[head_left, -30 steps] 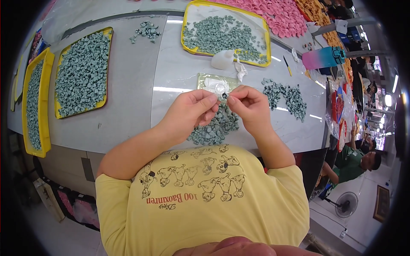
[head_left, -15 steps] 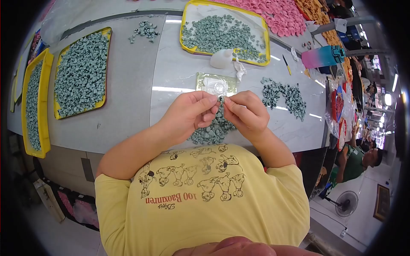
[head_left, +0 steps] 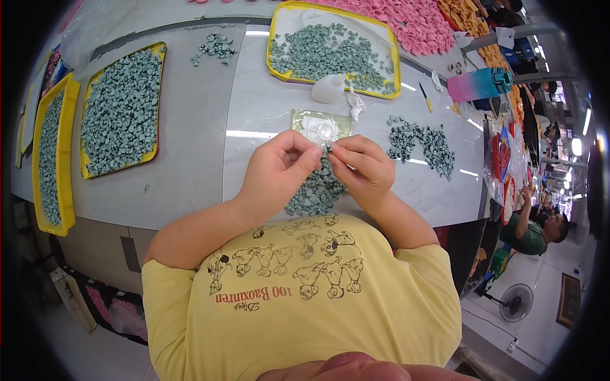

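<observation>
Over the near middle of the table my two hands meet at the fingertips. My right hand (head_left: 365, 170) is closed in a pinch on a small green piece (head_left: 328, 147), too small to tell its kind. My left hand (head_left: 278, 166) is also closed, its thumb and forefinger tips right beside that piece; whatever lies between them is hidden. Below the fingers is a pile of similar green pieces (head_left: 316, 190), partly covered by my hands. Just beyond my fingertips lies a clear, greenish flat packet (head_left: 343, 122) with a white, round-centred patch on it.
A yellow-rimmed tray (head_left: 272, 54) of green pieces stands at the back, with a white squeeze bottle (head_left: 328, 89) before it. More green pieces fill yellow trays (head_left: 159, 101) on the left. Loose heaps (head_left: 422, 147), a yellow-handled knife (head_left: 426, 98) and a pink-blue bottle (head_left: 476, 86) are to the right.
My left hand has shifted slightly up and its fingers have rearranged, the thumb easing off from the small piece. My right fingertips stay pinched. At the far right another person's arm has moved.
</observation>
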